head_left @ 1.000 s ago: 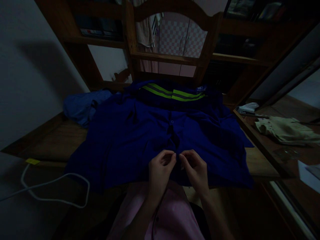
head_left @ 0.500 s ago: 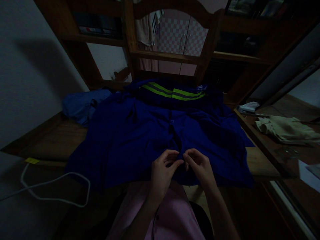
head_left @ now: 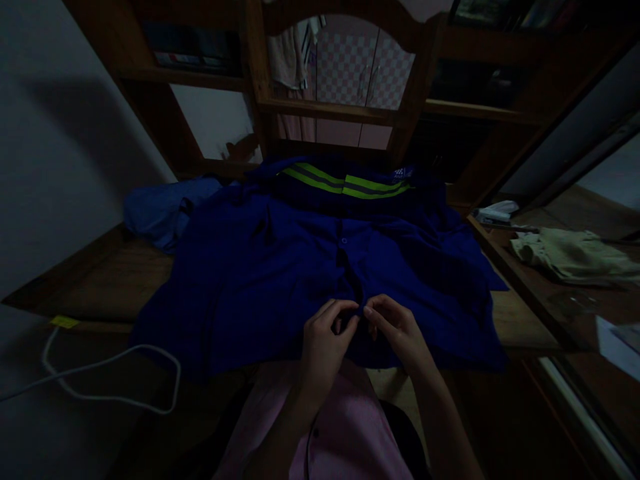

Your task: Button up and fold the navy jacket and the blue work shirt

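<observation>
Cloth of a deep, matte blue covers most of the wooden desk (head_left: 100,280): a work shirt (head_left: 260,280) lies spread flat, front side up, its collar end away from the person. Two yellow-green reflective stripes (head_left: 345,185) cross its far part, and a small button (head_left: 344,241) sits on the centre seam. The weave looks soft and creased, with folds running out toward both sleeves. The near hem hangs just over the desk's front edge.

Both hands meet at the shirt's centre opening, close to that hem. The left hand (head_left: 325,340) has its fingers curled in, thumb and fingertips pinched on the left edge of the opening. The right hand (head_left: 397,332) is bent the same way, pinching the opposite edge, and the fingertips of the two almost touch.

A crumpled lighter-blue cloth (head_left: 160,210) lies at the shirt's left shoulder, a looped white cable (head_left: 107,365) left of the hem, and a folded beige garment (head_left: 570,257) well apart on the right.
</observation>
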